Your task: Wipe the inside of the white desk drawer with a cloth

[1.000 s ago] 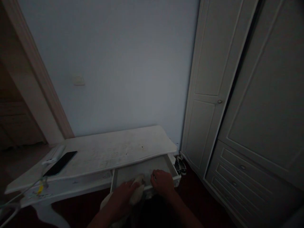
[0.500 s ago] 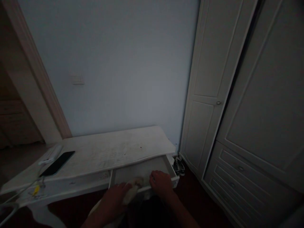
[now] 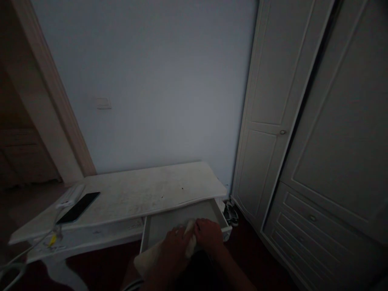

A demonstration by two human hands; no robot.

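Head camera view showed, in weak light, a plain pale blue wall and, to the right of it, a tall white wardrobe with panelled doors. Against the wall stood a long white table with a stained top. From the right part of this table a shallow white rectangular drawer was pulled out, and both hands were at its front. One soft, crumpled, off-white cloth was also there, partly under the left hand and partly between the two hands. The left hand had its fingers bent over the cloth and was pinching it near the thumb. The right hand was just beside, with curled fingers at the cloth's end; whether it also gripped the cloth, I could not tell. Dark shoes with pale parts were to the right of the drawer. On the table's left end lay a flat black rectangular phone, near an elongated white object. On the wall was a small white switch plate.
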